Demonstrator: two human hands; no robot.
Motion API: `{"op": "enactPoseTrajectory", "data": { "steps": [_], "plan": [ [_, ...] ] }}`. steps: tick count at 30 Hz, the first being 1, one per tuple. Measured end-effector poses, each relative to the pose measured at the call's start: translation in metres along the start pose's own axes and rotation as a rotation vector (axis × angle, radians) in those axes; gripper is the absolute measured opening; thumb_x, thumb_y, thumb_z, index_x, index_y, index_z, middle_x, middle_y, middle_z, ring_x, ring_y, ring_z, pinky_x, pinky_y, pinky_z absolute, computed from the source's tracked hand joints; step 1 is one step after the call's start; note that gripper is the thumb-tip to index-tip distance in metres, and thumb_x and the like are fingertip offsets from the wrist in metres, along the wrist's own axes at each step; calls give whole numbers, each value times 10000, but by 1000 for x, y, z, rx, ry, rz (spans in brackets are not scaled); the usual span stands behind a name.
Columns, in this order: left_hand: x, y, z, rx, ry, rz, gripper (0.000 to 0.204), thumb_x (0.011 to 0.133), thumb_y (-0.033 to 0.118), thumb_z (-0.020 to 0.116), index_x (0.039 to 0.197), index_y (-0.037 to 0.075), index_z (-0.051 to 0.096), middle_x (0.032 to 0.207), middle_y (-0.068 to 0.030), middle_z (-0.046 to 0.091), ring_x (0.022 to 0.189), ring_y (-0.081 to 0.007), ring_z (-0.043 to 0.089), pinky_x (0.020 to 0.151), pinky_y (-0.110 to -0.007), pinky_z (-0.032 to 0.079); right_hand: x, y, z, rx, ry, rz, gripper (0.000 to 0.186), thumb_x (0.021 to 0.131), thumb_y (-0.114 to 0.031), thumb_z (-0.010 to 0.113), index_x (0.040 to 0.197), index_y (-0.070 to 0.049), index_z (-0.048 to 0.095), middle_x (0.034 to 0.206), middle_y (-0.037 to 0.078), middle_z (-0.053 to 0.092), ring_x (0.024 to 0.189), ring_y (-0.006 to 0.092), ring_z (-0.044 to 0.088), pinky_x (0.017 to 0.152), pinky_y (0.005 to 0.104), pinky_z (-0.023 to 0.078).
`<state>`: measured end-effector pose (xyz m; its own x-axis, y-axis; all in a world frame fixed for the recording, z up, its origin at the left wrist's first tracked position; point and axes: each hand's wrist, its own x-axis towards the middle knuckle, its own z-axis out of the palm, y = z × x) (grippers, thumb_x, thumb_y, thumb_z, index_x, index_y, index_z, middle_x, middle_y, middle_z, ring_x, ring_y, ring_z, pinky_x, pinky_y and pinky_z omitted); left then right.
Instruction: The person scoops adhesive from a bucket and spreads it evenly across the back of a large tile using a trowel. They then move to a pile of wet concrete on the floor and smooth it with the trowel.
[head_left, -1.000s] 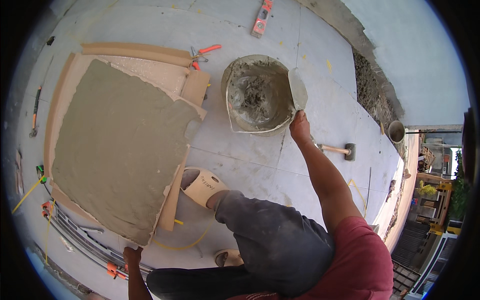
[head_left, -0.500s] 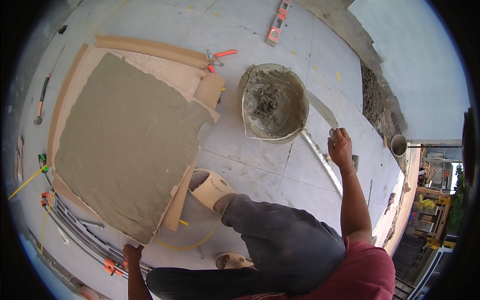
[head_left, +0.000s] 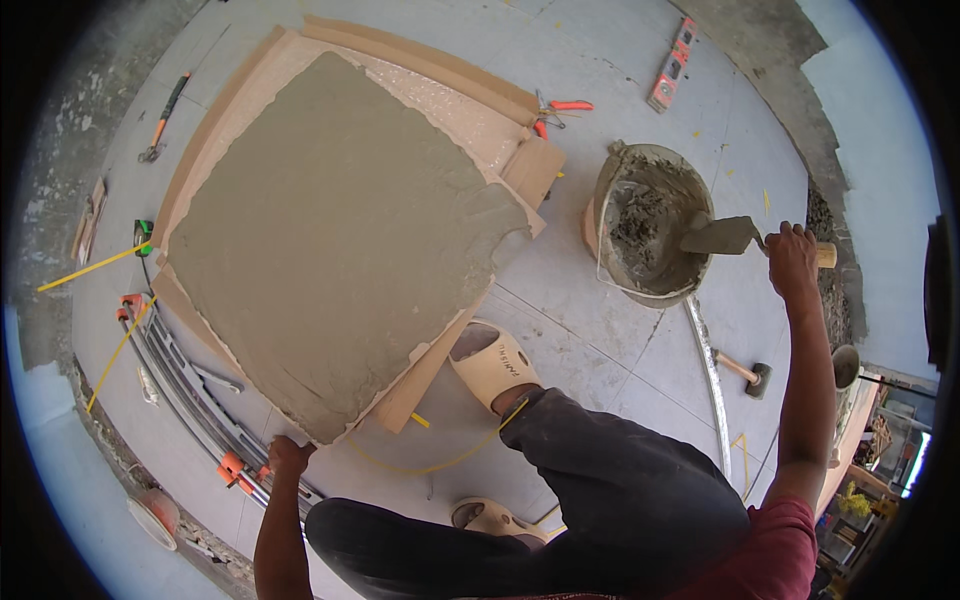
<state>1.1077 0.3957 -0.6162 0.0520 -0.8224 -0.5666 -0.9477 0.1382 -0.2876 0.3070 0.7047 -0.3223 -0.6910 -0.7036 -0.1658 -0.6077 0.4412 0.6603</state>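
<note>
Right hand [head_left: 793, 262] clenched round wooden-handled grey metal trowel [head_left: 724, 237], blade inside round, mortar-crusted bucket [head_left: 674, 172]; left hand [head_left: 289, 456] grips corner of square, mortar-coated slab [head_left: 340, 235].

Trowel handle [head_left: 827, 256] (wooden) partly hidden

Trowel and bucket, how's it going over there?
Right hand holding trowel across rim of bucket. Left hand at corner of mortar-coated slab. Mallet on floor, apart from bucket.

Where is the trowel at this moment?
The trowel is right of centre in the head view, held in the right hand and reaching over the bucket.
</note>
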Motion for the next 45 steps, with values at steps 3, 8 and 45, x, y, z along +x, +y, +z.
{"op": "enactPoseTrajectory", "data": {
  "steps": [3, 8, 45],
  "plan": [
    [-13, 16, -33, 50, -69, -51, 883, 627, 521, 850, 1164, -113, 555, 1169, -269, 624, 1109, -372, 615, 919, -413, 517, 18, -10, 29, 43, 146, 29, 86, 843, -68, 579, 805, -71, 655, 870, 95, 562, 875, 257, 558, 781, 396, 424],
    [-30, 37, -56, -49, -182, -124, 1043, 632, 543, 847, 1291, -152, 435, 1312, -277, 530, 1268, -366, 501, 1037, -385, 442, 19, -9, 71, 100, 367, 54, 110, 873, -72, 544, 975, -71, 585, 898, 99, 500, 905, 291, 517, 823, 441, 403],
    [-29, 40, -49, -74, -244, -163, 1026, 657, 559, 815, 1353, -100, 453, 1491, -291, 322, 1406, -426, 290, 1139, -360, 319, 165, -419, -145, 1435, -161, -374, 397, 941, -304, 536, 974, 91, 567, 813, 239, 644, 666, 348, 666, 582, 421, 534]
  ]
}}
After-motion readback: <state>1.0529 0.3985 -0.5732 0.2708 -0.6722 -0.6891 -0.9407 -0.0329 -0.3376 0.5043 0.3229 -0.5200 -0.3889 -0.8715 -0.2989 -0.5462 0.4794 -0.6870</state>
